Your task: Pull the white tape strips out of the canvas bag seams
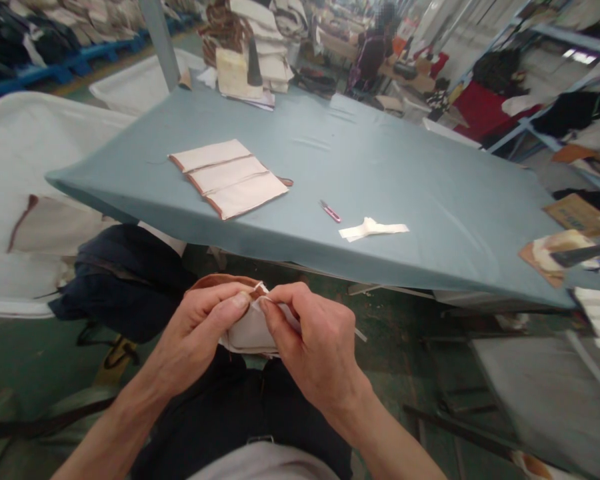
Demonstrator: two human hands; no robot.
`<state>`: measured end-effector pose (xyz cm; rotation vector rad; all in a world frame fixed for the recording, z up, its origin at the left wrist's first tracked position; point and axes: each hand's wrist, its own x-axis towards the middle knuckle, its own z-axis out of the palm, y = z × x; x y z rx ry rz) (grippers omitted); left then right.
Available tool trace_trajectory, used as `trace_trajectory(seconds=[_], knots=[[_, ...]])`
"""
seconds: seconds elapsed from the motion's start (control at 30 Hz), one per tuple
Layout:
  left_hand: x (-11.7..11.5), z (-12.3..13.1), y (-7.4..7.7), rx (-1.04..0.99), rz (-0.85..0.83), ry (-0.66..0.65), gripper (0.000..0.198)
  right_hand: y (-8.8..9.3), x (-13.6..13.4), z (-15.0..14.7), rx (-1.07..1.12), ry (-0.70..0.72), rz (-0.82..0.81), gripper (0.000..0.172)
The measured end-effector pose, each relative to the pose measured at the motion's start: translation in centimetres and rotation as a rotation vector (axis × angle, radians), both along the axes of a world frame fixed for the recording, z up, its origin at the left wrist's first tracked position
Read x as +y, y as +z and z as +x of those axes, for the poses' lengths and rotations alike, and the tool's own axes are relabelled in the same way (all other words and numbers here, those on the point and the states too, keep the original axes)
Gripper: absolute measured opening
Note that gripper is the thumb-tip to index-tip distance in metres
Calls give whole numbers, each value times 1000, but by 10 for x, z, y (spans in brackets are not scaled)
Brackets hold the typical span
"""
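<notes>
Brown-trimmed cream cloth piece (pixel 245 335): off the bench (pixel 445 193), before its near edge, above the lap (pixel 205 413). Left hand (pixel 207 327), right hand (pixel 313 333): fingertips pinching its upper rim, apparently to steady it. Snips (pixel 331 211), whitish strip (pixel 375 229): near that edge, presumably for reach.

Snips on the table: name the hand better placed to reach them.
Probably the right hand: the snips lie almost straight ahead of it, nearer than to the left hand. Both hands, though, hold the cream fabric piece.
</notes>
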<state>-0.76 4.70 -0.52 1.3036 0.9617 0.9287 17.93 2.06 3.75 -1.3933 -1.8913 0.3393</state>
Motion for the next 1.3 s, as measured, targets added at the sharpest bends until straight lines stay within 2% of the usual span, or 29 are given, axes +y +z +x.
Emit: trace_trajectory(seconds=[0.13,0.3,0.5,0.6,0.7,0.8,0.9,1.03,1.13,1.3], knots=[[0,3,4,-7,20,15,31,0,-1,-2,-8,-10,44,20],[1,11,18,16,48,88,17,-3,-1,-4,-34,-44,102,24],[0,20,27,200,151,178,20,-12,0,-5,-31,-48,198,24],[-5,26,31,270,231,240,22,-14,0,-3,-38,-61,175,25],[-9,29,31,348,344,295,23,-12,-1,-1,10,-74,35,24],[-10,30,29,383,404,308,25,-7,2,3,144,-65,-261,22],[-9,28,27,374,392,278,26,-6,8,8,294,-30,-532,27],[-7,22,27,356,333,187,26,-13,20,16,520,106,-779,43],[-5,15,23,306,248,101,26,-18,26,21,622,225,-889,53],[-4,0,-1,111,17,-17,28,-18,27,22,607,209,-869,54]])
